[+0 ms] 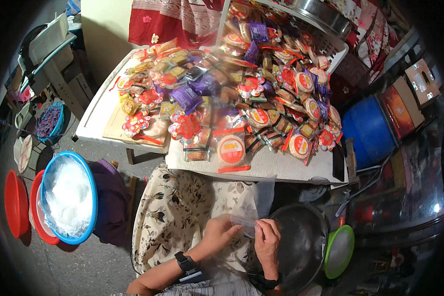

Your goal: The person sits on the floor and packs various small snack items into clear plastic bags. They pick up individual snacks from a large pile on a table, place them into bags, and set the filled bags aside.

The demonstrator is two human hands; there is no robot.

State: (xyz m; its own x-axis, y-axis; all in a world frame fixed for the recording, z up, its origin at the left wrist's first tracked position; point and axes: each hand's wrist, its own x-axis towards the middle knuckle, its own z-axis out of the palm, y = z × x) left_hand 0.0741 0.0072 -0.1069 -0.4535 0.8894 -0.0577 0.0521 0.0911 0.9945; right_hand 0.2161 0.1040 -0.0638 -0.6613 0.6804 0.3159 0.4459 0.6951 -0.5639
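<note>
Above the floral cloth (166,218) on my lap, both hands are at a thin clear plastic bag (264,196). My right hand (268,235) pinches one edge between thumb and fingers. At the opposite edge is my left hand (222,230), slightly blurred, with its thumb along the plastic. On the white tabletop (203,170) in front of me lies a heap of wrapped snacks. Closest to me are a round rice cracker packet (231,150) and a red flower-shaped packet (186,125). Purple packets (187,98) lie further back in the heap.
A tipped white plastic crate (338,53) spills packets onto the table. A dark phone (338,162) lies at its right edge. To my left a blue-rimmed basin (95,207) holds clear bags. On my right are a large dark basin (299,244), a green basin (351,240) and a blue barrel (368,129).
</note>
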